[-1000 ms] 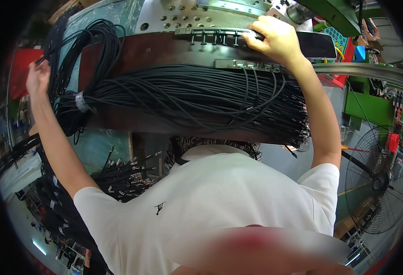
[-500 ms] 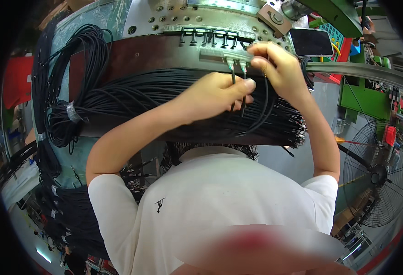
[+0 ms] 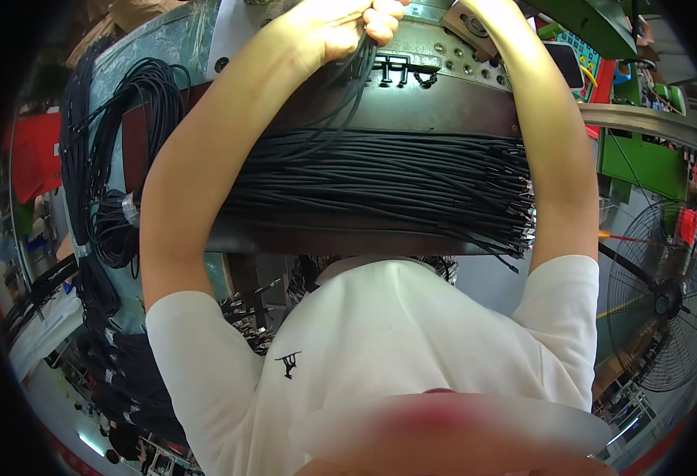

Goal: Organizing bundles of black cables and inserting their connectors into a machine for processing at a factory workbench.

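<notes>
Up at the far edge, my left hand (image 3: 356, 28) is closed around several thin black cables (image 3: 358, 75). The cables hang from its fingers, curving back toward a large bundle of black cables (image 3: 364, 170) on the dark work surface. Past the top edge of the head view, my right hand is cut off; only its forearm (image 3: 551, 111) shows, reaching over the right side of the metal plate (image 3: 467, 59). Small black moulded pieces (image 3: 396, 70) lie on that plate, just right of the held cables. What the cables' far ends touch is hidden.
Left of my arm lies a coiled black cable bundle (image 3: 146, 95), with a tied bundle below it. A phone (image 3: 564, 63) lies at the far right near a green machine part (image 3: 594, 24). A black caged fan (image 3: 662, 297) stands on the right.
Both hands have moved away from me to the far edge. My left hand has gone left with cables in it. The small metal block with two plugs is out of sight.
</notes>
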`<state>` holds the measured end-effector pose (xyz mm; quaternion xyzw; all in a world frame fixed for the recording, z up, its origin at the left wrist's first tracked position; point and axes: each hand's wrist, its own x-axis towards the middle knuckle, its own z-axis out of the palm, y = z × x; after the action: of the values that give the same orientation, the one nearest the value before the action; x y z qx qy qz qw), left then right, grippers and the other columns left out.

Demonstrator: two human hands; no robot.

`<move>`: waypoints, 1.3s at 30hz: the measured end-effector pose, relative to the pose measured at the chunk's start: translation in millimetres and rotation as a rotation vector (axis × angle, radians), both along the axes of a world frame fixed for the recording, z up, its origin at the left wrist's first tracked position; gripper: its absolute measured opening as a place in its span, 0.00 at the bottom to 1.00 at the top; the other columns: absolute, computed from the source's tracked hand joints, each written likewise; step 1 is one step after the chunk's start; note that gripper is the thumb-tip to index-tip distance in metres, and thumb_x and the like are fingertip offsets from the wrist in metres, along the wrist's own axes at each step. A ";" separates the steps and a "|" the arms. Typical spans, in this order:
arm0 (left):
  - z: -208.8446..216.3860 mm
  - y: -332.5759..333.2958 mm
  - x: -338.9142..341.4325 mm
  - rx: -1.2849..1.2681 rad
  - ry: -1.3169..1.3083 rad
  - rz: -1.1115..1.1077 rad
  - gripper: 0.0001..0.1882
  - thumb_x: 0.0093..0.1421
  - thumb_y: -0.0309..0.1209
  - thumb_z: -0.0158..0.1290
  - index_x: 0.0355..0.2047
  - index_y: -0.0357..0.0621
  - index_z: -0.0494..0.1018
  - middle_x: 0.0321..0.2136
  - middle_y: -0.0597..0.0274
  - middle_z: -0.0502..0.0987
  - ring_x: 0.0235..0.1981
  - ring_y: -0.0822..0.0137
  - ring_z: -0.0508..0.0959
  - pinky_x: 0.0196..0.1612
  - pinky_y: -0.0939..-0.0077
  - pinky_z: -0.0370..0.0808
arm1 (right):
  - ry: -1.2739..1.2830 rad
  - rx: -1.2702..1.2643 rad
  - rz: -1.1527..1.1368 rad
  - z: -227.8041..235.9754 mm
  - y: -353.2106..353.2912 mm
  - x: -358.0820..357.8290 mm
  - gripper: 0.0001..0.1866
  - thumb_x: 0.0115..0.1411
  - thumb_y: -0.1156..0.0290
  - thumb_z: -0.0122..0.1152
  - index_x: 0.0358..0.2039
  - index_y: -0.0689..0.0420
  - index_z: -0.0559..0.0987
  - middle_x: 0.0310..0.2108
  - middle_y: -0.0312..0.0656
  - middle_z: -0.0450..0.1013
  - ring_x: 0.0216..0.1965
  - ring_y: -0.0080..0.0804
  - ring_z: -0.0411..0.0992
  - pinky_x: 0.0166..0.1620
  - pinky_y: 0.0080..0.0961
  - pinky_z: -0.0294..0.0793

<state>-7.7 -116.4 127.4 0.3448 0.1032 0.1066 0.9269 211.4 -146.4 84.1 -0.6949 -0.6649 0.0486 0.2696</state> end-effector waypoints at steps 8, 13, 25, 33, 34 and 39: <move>-3.4 25.8 -26.5 2.218 0.251 0.663 0.12 0.60 0.31 0.51 0.42 0.40 0.77 0.33 0.52 0.80 0.33 0.58 0.81 0.37 0.65 0.77 | -0.379 0.300 0.202 27.7 -56.6 -41.9 0.20 0.60 0.72 0.46 0.51 0.58 0.75 0.42 0.54 0.74 0.43 0.51 0.73 0.47 0.42 0.72; -23.0 38.0 -21.3 2.163 -0.015 0.656 0.08 0.60 0.28 0.53 0.37 0.37 0.78 0.32 0.53 0.80 0.32 0.55 0.79 0.37 0.63 0.75 | -0.433 0.246 0.142 27.0 -50.6 -39.5 0.14 0.52 0.74 0.55 0.41 0.58 0.78 0.33 0.54 0.74 0.35 0.52 0.73 0.37 0.44 0.73; -56.8 53.6 -20.0 2.208 0.358 0.688 0.15 0.59 0.38 0.55 0.38 0.37 0.78 0.33 0.46 0.79 0.34 0.48 0.78 0.39 0.58 0.74 | -0.442 0.282 0.054 5.4 -44.6 -28.4 0.09 0.54 0.71 0.56 0.31 0.62 0.79 0.26 0.54 0.74 0.28 0.51 0.74 0.33 0.47 0.73; -62.3 60.6 -29.0 1.814 0.538 0.570 0.16 0.60 0.40 0.54 0.39 0.39 0.78 0.34 0.48 0.79 0.35 0.50 0.78 0.37 0.59 0.74 | -0.183 0.217 -0.024 2.3 -47.4 -18.6 0.14 0.55 0.63 0.64 0.34 0.61 0.80 0.30 0.51 0.77 0.30 0.49 0.75 0.35 0.41 0.74; -64.7 60.3 -27.7 1.816 0.539 0.567 0.16 0.60 0.40 0.54 0.39 0.39 0.78 0.34 0.48 0.79 0.35 0.50 0.78 0.37 0.59 0.74 | -0.180 0.217 -0.025 0.4 -43.9 -15.9 0.14 0.55 0.63 0.64 0.34 0.61 0.80 0.30 0.51 0.77 0.30 0.49 0.75 0.35 0.41 0.74; -45.7 38.2 -37.9 2.167 0.613 0.624 0.17 0.58 0.35 0.54 0.43 0.36 0.74 0.33 0.46 0.78 0.34 0.48 0.78 0.39 0.58 0.75 | -0.021 0.030 -0.054 9.2 -56.7 -20.3 0.17 0.58 0.60 0.59 0.39 0.63 0.78 0.35 0.53 0.75 0.37 0.50 0.73 0.45 0.43 0.70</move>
<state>-45.7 -78.2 81.7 0.9261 0.2581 0.2745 0.0177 191.1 -203.1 93.4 -0.7090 -0.6493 0.0238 0.2742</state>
